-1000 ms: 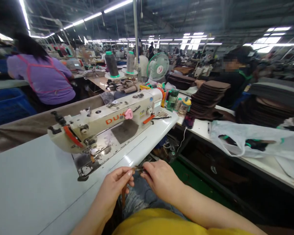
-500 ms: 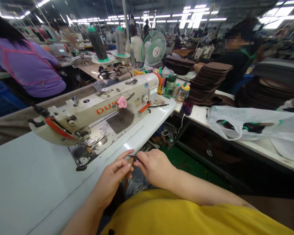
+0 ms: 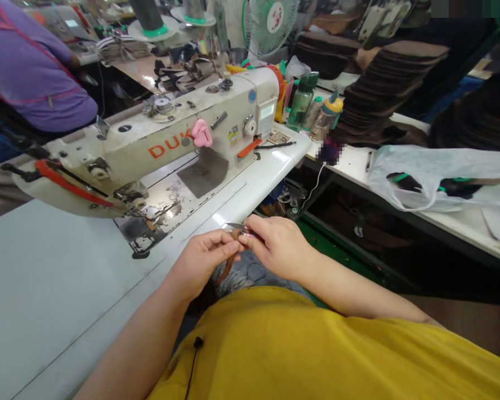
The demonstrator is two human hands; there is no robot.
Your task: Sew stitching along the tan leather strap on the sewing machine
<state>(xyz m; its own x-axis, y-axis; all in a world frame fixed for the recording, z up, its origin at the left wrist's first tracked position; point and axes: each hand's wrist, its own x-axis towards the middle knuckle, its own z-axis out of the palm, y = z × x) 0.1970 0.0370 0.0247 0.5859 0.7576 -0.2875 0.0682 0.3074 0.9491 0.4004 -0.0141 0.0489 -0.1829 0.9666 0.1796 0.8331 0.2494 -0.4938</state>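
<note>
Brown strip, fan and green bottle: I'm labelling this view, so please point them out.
Brown strip (image 3: pixel 226 269): head view, its hanging part.
Fan (image 3: pixel 275 18): head view, its hub.
Green bottle (image 3: pixel 300 106): head view, its body.

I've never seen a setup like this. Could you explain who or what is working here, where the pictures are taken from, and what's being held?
There's no robot here: a person works with two bare hands. Every picture comes from one camera worn on the head, looking forward and down.

The left hand holds a narrow brown strip. The right hand holds a small tool with a pointed metal blade, close to the strip; its exact kind is hard to tell.

Beyond them, a sewing machine stands on a pale tabletop. Farther right are a green bottle, stacked brown pieces and a plastic bag.
</note>
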